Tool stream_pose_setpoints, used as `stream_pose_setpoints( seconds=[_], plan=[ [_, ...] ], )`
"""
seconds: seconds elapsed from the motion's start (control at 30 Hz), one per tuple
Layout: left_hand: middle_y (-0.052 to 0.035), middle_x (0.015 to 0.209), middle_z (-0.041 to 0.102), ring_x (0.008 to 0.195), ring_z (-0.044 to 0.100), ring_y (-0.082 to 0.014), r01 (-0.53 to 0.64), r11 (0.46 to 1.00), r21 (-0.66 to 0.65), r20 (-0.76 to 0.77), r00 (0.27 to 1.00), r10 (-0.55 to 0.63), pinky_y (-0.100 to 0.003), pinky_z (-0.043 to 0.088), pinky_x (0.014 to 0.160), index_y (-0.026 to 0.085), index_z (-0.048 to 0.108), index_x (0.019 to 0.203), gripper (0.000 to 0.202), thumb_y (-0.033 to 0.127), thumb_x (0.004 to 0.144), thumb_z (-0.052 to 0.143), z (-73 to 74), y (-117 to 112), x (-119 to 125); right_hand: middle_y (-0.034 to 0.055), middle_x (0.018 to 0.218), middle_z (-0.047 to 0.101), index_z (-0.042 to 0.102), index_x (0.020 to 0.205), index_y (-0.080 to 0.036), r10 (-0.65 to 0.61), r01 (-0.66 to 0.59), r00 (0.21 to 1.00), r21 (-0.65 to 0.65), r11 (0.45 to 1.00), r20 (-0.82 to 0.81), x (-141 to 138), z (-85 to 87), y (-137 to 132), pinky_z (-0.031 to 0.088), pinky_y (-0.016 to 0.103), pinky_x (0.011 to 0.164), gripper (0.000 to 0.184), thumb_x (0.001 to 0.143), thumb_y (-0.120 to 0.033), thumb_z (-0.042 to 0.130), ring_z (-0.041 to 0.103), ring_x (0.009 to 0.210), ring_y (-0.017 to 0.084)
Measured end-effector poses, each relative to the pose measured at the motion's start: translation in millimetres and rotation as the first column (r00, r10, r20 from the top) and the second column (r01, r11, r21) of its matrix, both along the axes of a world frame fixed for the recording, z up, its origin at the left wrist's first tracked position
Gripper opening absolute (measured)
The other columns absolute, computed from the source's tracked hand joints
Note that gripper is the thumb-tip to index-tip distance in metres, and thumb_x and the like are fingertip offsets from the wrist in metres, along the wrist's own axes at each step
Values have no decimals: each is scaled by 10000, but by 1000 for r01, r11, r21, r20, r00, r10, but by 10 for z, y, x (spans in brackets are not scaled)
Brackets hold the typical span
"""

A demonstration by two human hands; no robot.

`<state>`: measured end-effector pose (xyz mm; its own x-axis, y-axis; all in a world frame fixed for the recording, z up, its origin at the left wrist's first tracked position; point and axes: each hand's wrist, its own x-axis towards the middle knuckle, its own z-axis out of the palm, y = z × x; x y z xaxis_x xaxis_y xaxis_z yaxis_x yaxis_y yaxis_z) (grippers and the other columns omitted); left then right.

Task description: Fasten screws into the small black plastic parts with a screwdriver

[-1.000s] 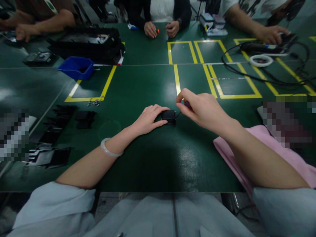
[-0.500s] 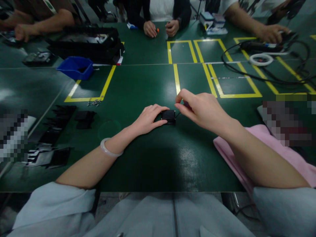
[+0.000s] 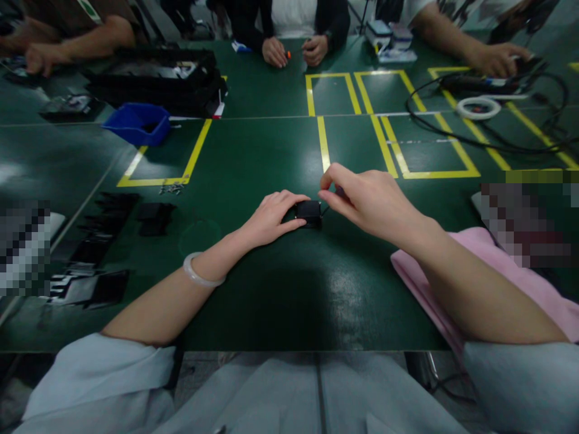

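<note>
Slightly lower and closer to the box, my right hand [image 3: 371, 200] is now sitting, compared with a second ago; my left hand [image 3: 270, 218] is staying where it was.

Both hands are working over a wide green table [image 3: 271, 144] that is carrying yellow taped rectangles. At the far left, a long black tray [image 3: 158, 78] is lying, and a blue bin [image 3: 136, 123] is standing just in front of it. A pink cloth [image 3: 429, 283] is lying under my right forearm. Black cables [image 3: 474, 140] are curling at the far right. Flat black parts [image 3: 154, 218] are lying well to the left of my left hand. Across the table, another person's hands [image 3: 275, 53] are resting on the far edge.

My left fingers [image 3: 296, 225] are pinching the small black box [image 3: 309, 212] from its left side, thumb on the near edge and forefinger on the far edge. The box is sitting flat on the table, at the middle, between my two hands. My right fingers [image 3: 330, 175] are pressing together at their tips, just above the right edge of the box. A thin wire [image 3: 324, 210] is running from the box toward them; whether they are holding it, I cannot tell.
</note>
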<state>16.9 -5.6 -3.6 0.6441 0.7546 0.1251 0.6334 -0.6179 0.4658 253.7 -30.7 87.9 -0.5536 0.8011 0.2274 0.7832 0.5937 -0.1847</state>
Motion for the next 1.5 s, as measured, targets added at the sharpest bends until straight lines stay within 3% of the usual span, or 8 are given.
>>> stream_pose_setpoints(
  seconds=[0.23,0.43,0.67,0.93,1.2,1.5],
  plan=[
    [-98,1220,601,1132,550,-274,7,1000,6,4,1000,-7,-412,388,1009,214,529,1360,467,503,994,517,17,-7,6,28,801,698,556,1214,-179,1,-2,999,-20,1000,-39,-7,-1,-2,310,277,626,296,960,-259,425,602,664,178],
    [-95,1220,604,1136,548,-278,3,1000,5,-2,1000,-3,-410,393,1000,223,520,1372,484,521,991,515,-2,1,0,26,772,688,581,1108,-193,12,-12,999,1,1000,-32,-1,-10,2,283,273,612,254,1005,-355,414,600,655,178],
    [-97,1203,603,1125,554,-274,10,1000,17,6,1000,-10,-403,398,981,203,529,1371,477,497,996,525,8,-8,5,20,774,688,564,1197,-178,-16,17,1000,9,1000,-25,-11,-21,2,285,273,607,286,965,-260,418,595,638,177],
    [-93,1212,607,1125,554,-270,14,999,37,12,1000,-14,-401,392,997,204,527,1371,476,491,991,542,-16,1,1,16,729,672,596,1098,-195,6,-6,1000,19,1000,-18,7,-24,10,275,274,603,265,1004,-363,413,596,633,181],
    [-97,1214,602,1131,551,-275,5,1000,15,-1,1000,-5,-407,395,993,210,529,1365,464,492,996,523,9,-3,9,17,762,686,560,1202,-186,-8,8,999,16,1000,-33,-9,-30,9,308,275,618,283,968,-265,423,601,641,177],
    [-93,1224,601,1139,551,-276,7,1000,15,0,1000,-8,-412,390,1000,218,518,1375,472,500,996,523,-3,-8,1,9,728,670,580,1128,-196,-1,2,1000,21,1000,-23,2,-35,12,301,274,615,237,992,-316,426,599,629,174]
  ],
)
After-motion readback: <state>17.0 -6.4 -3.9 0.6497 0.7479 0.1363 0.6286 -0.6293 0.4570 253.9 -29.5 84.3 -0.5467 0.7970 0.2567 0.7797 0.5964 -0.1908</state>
